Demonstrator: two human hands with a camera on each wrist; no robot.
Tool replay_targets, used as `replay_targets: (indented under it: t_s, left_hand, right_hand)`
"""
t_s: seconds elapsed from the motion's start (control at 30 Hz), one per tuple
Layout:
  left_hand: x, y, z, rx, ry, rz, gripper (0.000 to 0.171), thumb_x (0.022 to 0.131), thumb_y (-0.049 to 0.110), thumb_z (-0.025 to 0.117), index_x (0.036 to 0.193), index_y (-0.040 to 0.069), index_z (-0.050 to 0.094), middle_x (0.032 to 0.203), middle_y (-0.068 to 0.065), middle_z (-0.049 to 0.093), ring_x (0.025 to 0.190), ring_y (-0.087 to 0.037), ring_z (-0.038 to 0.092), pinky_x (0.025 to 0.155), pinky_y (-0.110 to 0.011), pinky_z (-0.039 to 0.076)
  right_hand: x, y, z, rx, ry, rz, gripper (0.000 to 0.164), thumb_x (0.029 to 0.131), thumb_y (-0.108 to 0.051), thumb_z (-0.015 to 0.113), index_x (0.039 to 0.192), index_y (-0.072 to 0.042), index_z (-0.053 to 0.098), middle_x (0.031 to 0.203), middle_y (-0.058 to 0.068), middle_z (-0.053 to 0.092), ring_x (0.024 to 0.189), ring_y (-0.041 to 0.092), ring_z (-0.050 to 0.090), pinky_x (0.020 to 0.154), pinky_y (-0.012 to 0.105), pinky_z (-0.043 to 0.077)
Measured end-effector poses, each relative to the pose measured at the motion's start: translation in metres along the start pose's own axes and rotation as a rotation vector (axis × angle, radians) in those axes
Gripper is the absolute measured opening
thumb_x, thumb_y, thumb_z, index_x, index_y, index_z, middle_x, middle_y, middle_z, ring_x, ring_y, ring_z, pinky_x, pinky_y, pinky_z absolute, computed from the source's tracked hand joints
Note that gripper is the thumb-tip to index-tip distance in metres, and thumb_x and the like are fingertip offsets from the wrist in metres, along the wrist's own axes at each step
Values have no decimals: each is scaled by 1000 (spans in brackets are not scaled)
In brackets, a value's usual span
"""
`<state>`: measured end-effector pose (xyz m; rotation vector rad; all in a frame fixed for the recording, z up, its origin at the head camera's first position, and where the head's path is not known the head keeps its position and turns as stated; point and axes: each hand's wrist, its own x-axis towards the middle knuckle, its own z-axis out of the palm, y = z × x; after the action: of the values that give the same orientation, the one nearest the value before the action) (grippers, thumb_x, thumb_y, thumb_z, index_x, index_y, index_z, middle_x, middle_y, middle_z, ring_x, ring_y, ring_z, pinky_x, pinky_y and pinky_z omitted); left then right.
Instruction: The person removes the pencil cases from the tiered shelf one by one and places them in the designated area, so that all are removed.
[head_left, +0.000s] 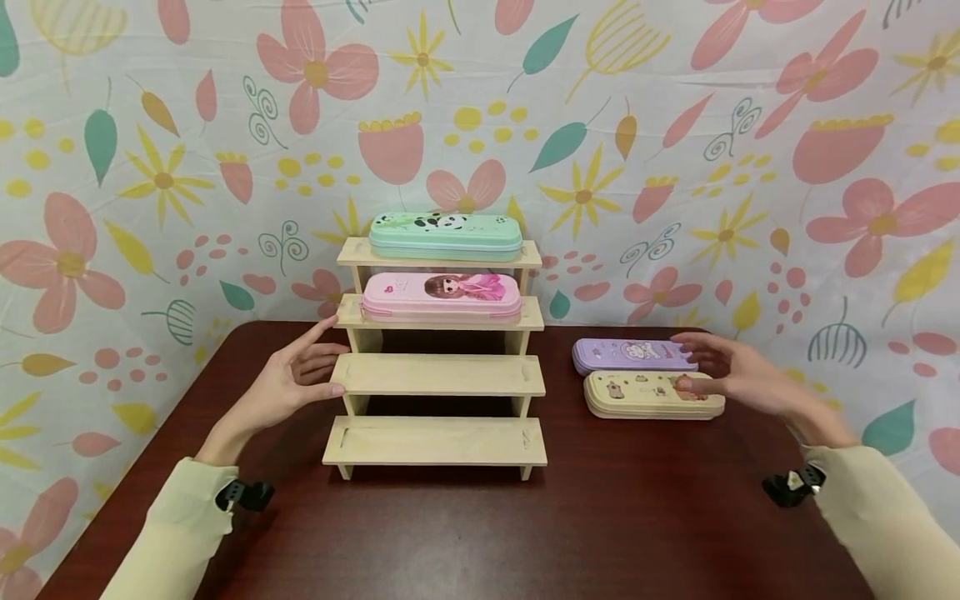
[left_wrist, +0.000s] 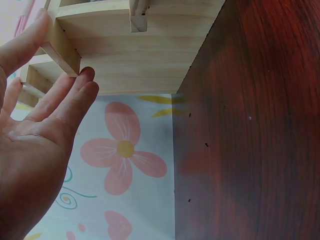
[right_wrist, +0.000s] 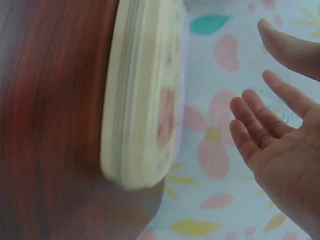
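A four-step wooden rack (head_left: 442, 442) stands on the table. On its top step lies a mint-green pencil case (head_left: 446, 237) with a panda print, and one step lower a pink pencil case (head_left: 442, 297) with a girl print. At the rack's left side my left hand (head_left: 288, 379) touches the step ends, fingers extended; the left wrist view shows the fingertips (left_wrist: 86, 74) at a shelf's end. My right hand (head_left: 750, 379) hovers at the right ends of a cream pencil case (head_left: 648, 400) and a purple pencil case (head_left: 622, 354), its fingers spread and holding nothing in the right wrist view.
The dark red-brown table (head_left: 600, 517) carries everything. Behind it hangs a flower-patterned cloth (head_left: 652, 125). The purple case lies just behind the cream one, right of the rack. Both wrists wear black straps (head_left: 243, 495).
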<state>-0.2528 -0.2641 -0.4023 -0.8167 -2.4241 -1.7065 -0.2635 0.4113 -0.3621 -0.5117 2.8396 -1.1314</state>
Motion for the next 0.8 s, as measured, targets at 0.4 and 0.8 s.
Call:
replay_targets:
  t_s: [0.4,0.8]
  left_hand:
    - [0,-1,1,-24,-4,6,100,90,-8,80,170,20,27,146,-33,52,130,-13,59,108,-32,50]
    - [1,-3,0,-46,0,1,100,89,-9,80,170,20,27,144,-32,55,128,-13,60,107,-29,50]
  right_hand:
    - [33,-44,30,-8,8,-148,63,95,-17,82,151,-7,55,139,14,62,120,16,60,87,16,50]
    - [75,-101,53,39,-26,-246,62,98,-17,80,153,-11,54,142,13,60,129,31,56,105,52,48]
